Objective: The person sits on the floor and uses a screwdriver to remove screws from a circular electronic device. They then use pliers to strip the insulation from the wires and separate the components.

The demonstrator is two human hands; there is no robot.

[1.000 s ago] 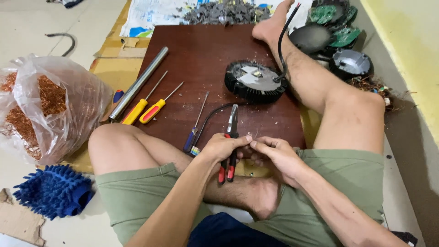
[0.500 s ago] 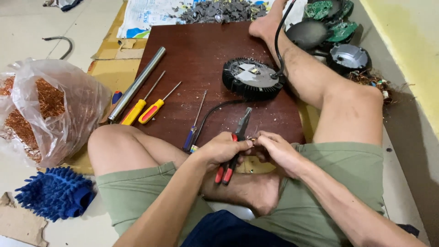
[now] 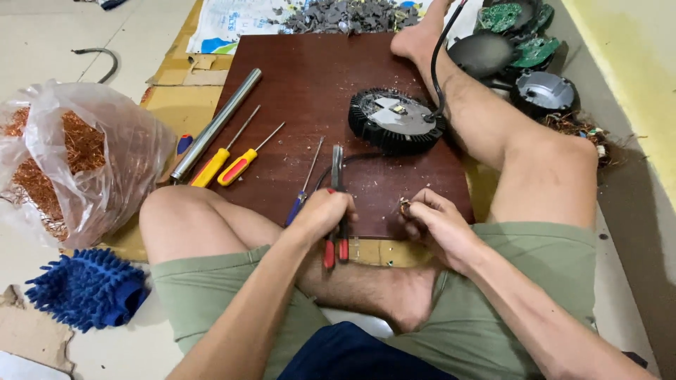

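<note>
sitting on the floor, a person works over a big dark brown board (image 3: 310,84) that lies between the bare legs. a clear bag of copper wire (image 3: 67,162) stands to the left, and a fuzzy blue mitt (image 3: 84,288) lies below it. a round black finned lamp part (image 3: 396,121) sits on the board beside the right leg, with a black cable (image 3: 440,56) going up from it. more round parts and green circuit boards (image 3: 521,42) are piled at the top right. a pile of grey bits (image 3: 345,15) is at the top. a long metal rod (image 3: 215,125), two yellow screwdrivers (image 3: 229,158) and a blue screwdriver (image 3: 304,190) lie on the left side of the board.

the left hand (image 3: 320,214) has its fingers closed around the red-handled pliers (image 3: 336,211), at the near edge of the board. the right hand (image 3: 433,225) pinches a small piece (image 3: 405,207) in its fingertips, just beside the pliers hand.

half a second ago the two hands were touching, with the pliers tilted. now the hands are apart and the pliers point straight up the board.

the small piece is too tiny to make out; it may be a bit of wire. the left hand hides the middle of the pliers. the bag is cut off at the left edge.
</note>
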